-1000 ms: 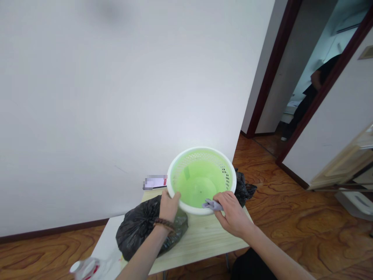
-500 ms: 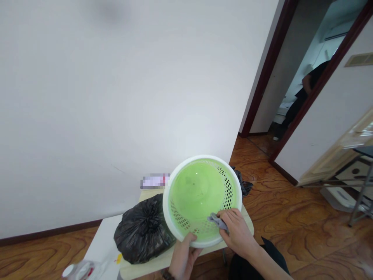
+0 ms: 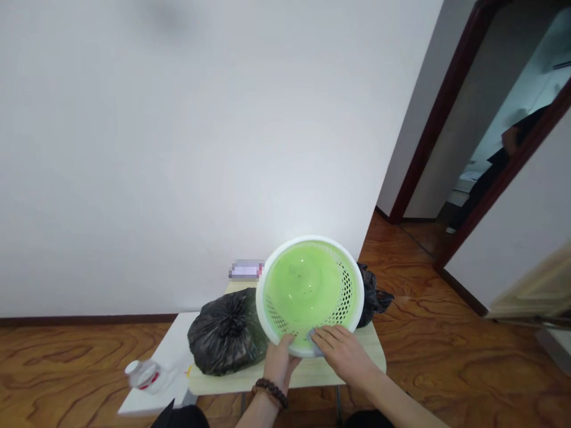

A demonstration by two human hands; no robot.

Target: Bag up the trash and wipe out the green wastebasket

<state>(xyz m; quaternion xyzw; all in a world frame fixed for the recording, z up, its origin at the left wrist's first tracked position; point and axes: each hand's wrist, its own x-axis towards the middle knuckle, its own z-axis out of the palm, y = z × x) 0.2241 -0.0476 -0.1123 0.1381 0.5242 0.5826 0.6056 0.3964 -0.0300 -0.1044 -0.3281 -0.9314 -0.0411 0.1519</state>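
A round basket (image 3: 307, 285) with a white rim, green inside and pierced with holes, is tilted toward me above a small pale table. My left hand (image 3: 280, 359) grips its near rim, thumb over the edge and fingers underneath. Farther right along that rim, my right hand (image 3: 336, 351) presses a grey cloth (image 3: 314, 340) against the inner wall, its fingers mostly covering the cloth. To the left a knotted black plastic bag (image 3: 227, 333) sits on the table, touching or very near the basket. Another black bag (image 3: 373, 297) shows behind the basket's right side.
The pale table (image 3: 312, 377) stands against a white wall. Left of it, a clear plastic bottle (image 3: 145, 375) rests on a low white surface (image 3: 165, 351). A blurred box (image 3: 247, 270) lies at the back. Through the doorway at right, a person (image 3: 499, 163) in dark clothes is partly visible.
My right hand and the cloth have moved left along the near rim, closer to my left hand. The cloth is now more covered by the fingers. The camera view has turned left.
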